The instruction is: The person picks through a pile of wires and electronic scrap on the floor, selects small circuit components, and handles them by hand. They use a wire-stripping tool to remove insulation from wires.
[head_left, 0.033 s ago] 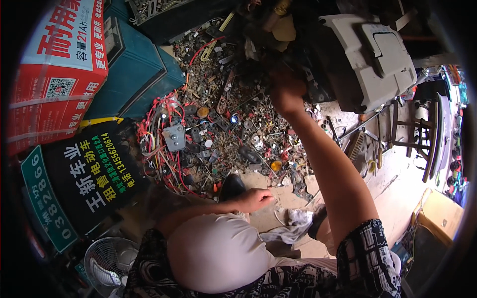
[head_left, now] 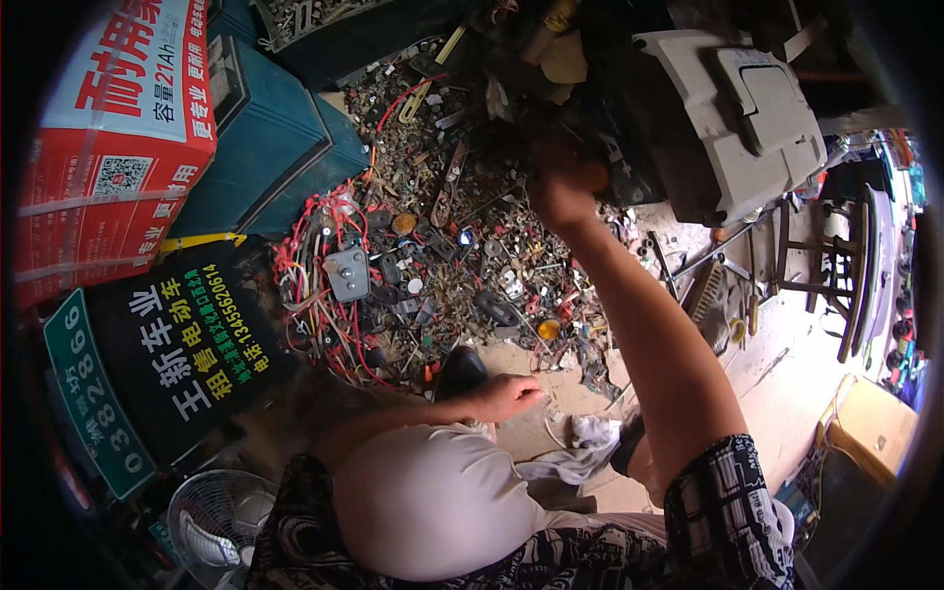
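A dark, tangled clump of parts was gripped at the top of the scene, just beside a grey plastic casing, with the right hand raised into it; the fingers were buried in the clump, so how tightly they were curled could not be told. The left hand was held low over the bare floor, fingers loosely curled and pinched toward one another, with nothing seen between them. Between the hands, a heap of small metal scrap and red wires was spread. At far left, a red and white carton was stacked beside teal boxes, above a black sign with yellow and white lettering and a green plate. Compared with the other picture, nothing was seen to have shifted.
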`<move>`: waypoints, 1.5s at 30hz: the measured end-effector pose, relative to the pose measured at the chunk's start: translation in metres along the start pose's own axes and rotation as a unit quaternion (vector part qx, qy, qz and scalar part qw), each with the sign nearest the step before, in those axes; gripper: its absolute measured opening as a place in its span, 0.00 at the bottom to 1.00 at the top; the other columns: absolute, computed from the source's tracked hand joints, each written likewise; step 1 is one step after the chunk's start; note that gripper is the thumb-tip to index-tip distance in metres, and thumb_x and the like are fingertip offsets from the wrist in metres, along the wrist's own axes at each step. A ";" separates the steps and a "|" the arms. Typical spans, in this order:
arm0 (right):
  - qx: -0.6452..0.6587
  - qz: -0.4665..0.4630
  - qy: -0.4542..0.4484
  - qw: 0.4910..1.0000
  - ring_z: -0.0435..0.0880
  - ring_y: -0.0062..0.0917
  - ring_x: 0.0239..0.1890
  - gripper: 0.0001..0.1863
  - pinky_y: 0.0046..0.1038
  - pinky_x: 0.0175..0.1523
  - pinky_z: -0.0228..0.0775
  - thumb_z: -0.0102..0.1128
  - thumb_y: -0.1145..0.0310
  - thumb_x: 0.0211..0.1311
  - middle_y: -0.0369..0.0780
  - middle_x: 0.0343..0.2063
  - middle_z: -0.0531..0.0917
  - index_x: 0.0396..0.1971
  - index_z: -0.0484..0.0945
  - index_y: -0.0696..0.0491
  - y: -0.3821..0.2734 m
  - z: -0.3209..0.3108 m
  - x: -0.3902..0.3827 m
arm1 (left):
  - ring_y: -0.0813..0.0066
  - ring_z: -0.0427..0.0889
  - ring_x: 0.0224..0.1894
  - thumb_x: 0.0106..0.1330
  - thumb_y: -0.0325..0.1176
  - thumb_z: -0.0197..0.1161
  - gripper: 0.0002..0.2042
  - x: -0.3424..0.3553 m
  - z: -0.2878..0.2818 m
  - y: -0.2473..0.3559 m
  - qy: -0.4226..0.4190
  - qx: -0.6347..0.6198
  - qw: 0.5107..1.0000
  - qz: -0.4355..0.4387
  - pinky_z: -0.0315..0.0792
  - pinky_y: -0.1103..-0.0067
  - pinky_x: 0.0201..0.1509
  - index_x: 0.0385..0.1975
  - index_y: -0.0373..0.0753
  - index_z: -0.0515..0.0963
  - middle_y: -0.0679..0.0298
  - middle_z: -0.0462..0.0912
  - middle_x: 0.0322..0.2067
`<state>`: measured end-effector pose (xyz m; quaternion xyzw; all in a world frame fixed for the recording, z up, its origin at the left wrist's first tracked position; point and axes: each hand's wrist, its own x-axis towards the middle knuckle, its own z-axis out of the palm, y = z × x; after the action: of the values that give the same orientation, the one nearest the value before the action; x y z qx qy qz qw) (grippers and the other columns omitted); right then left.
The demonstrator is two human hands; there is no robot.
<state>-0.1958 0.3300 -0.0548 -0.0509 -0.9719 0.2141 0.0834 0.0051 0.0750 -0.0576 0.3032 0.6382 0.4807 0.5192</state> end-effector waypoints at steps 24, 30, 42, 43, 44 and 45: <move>0.013 0.064 -0.130 0.989 0.72 0.37 0.53 0.25 0.35 0.58 0.67 0.54 0.72 0.50 0.39 0.55 0.73 0.53 0.74 0.47 -0.072 -0.024 -0.148 | 0.49 0.79 0.32 0.67 0.38 0.56 0.12 -0.004 0.001 -0.005 0.015 0.044 0.998 0.038 0.71 0.63 0.36 0.30 0.34 0.74 0.48 0.79 0.27; -0.007 -0.051 -0.213 0.976 0.60 0.35 0.67 0.28 0.38 0.68 0.54 0.54 0.69 0.50 0.40 0.64 0.65 0.56 0.73 0.45 -0.097 -0.012 -0.188 | 0.48 0.80 0.32 0.67 0.38 0.56 0.11 0.000 0.002 -0.013 0.015 0.057 0.996 0.064 0.71 0.62 0.36 0.34 0.36 0.76 0.48 0.80 0.29; -0.020 -0.006 -0.214 0.977 0.68 0.32 0.61 0.17 0.38 0.63 0.60 0.51 0.69 0.56 0.35 0.57 0.74 0.45 0.80 0.46 -0.073 -0.036 -0.218 | 0.51 0.81 0.34 0.67 0.40 0.56 0.12 -0.002 0.003 -0.010 -0.018 0.050 0.998 0.034 0.73 0.64 0.40 0.34 0.36 0.77 0.49 0.81 0.29; -0.019 -0.008 -0.214 0.977 0.68 0.32 0.61 0.17 0.38 0.63 0.60 0.51 0.69 0.56 0.35 0.57 0.74 0.45 0.80 0.46 -0.073 -0.036 -0.214 | 0.51 0.80 0.33 0.67 0.41 0.56 0.13 -0.004 0.003 -0.008 -0.014 0.042 0.999 0.022 0.72 0.64 0.39 0.31 0.35 0.75 0.50 0.80 0.27; -0.022 0.025 -0.233 0.972 0.70 0.33 0.58 0.16 0.37 0.60 0.62 0.53 0.69 0.55 0.36 0.54 0.75 0.44 0.80 0.46 -0.075 -0.037 -0.208 | 0.51 0.80 0.33 0.67 0.41 0.56 0.13 -0.005 0.002 -0.009 -0.012 0.042 0.999 0.021 0.72 0.64 0.39 0.31 0.35 0.75 0.50 0.80 0.27; -0.024 0.059 -0.253 0.965 0.73 0.33 0.54 0.15 0.36 0.57 0.64 0.54 0.68 0.55 0.36 0.51 0.76 0.43 0.79 0.47 -0.076 -0.037 -0.202 | 0.51 0.80 0.33 0.67 0.40 0.56 0.13 -0.005 0.001 -0.010 -0.010 0.049 0.998 0.027 0.72 0.64 0.39 0.31 0.35 0.75 0.49 0.79 0.27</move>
<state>0.0047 0.2489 -0.0176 -0.0543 -0.9616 0.2009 -0.1788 0.0090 0.0673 -0.0651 0.3503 0.6474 0.4598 0.4968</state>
